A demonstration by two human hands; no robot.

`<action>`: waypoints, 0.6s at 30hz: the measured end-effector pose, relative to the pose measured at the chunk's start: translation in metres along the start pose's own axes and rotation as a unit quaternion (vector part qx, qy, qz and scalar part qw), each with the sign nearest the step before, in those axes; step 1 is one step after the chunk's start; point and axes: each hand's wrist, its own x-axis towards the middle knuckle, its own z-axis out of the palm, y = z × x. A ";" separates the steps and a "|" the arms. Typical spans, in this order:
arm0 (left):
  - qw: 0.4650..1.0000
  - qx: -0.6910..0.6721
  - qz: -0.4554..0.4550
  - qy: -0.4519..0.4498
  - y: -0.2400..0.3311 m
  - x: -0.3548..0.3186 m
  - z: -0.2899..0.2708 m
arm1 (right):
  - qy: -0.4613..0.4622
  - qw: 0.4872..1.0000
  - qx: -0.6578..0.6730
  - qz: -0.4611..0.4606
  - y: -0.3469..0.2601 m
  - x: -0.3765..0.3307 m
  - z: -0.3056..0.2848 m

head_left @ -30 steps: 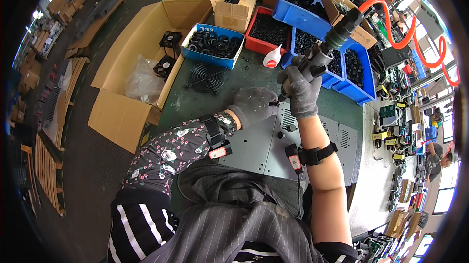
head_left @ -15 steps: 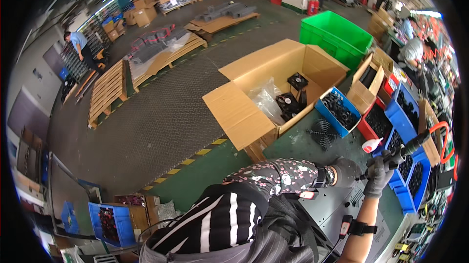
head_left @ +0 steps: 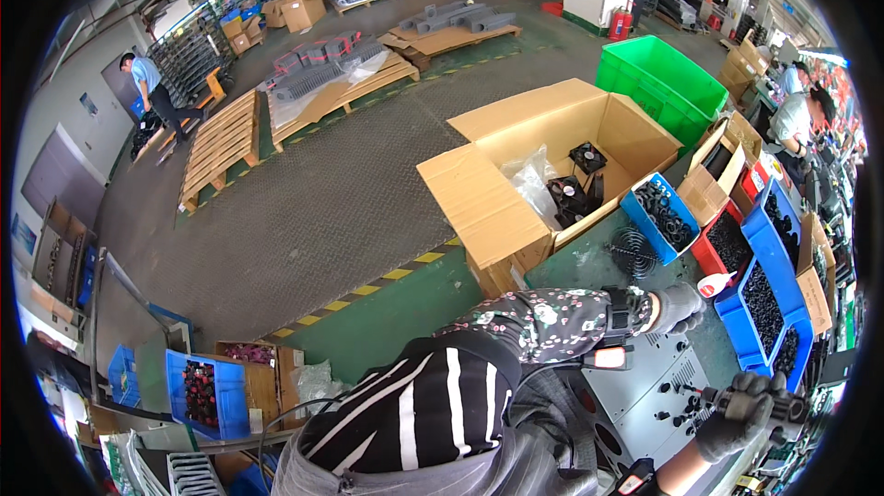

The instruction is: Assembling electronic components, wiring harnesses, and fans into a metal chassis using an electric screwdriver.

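Both gloved fingers (head_left: pixel 750 395) wrap the screwdriver (head_left: pixel 783 407).

1. Left arm: extended to the right across the lower middle of the view, clad in a dark floral sleeve, with a black band at the wrist.
2. Left hand (head_left: pixel 677 305): in a grey glove, palm down, fingers loosely curled, lying at the far end of the arm.
3. Right hand (head_left: pixel 741 408): in a grey glove at the near right, fingers closed in a fist-like grip.
4. Right forearm: bare, entering from the lower right edge, a dark strap at the wrist.
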 end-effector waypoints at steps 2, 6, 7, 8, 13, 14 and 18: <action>0.997 -0.022 -0.004 -0.074 -0.004 -0.035 -0.007 | -0.007 1.000 0.004 0.012 -0.001 -0.013 -0.004; 0.993 -0.007 0.021 -0.118 -0.022 -0.094 -0.011 | 0.015 0.999 0.009 0.040 0.002 -0.027 -0.011; 0.994 0.005 0.027 -0.110 -0.027 -0.103 -0.011 | 0.020 0.999 0.006 0.035 0.004 -0.029 -0.011; 0.995 -0.007 0.029 -0.099 -0.031 -0.110 -0.011 | 0.025 0.999 -0.007 0.030 0.005 -0.031 -0.011; 0.989 -0.059 0.014 -0.136 -0.045 -0.126 -0.009 | 0.039 0.999 0.023 0.024 0.000 -0.037 -0.004; 0.989 -0.067 0.004 -0.131 -0.046 -0.128 -0.008 | 0.088 0.996 0.007 0.018 -0.002 -0.040 -0.003; 0.986 -0.063 0.023 -0.154 -0.051 -0.137 -0.013 | 0.133 0.991 0.017 0.022 -0.005 -0.046 0.001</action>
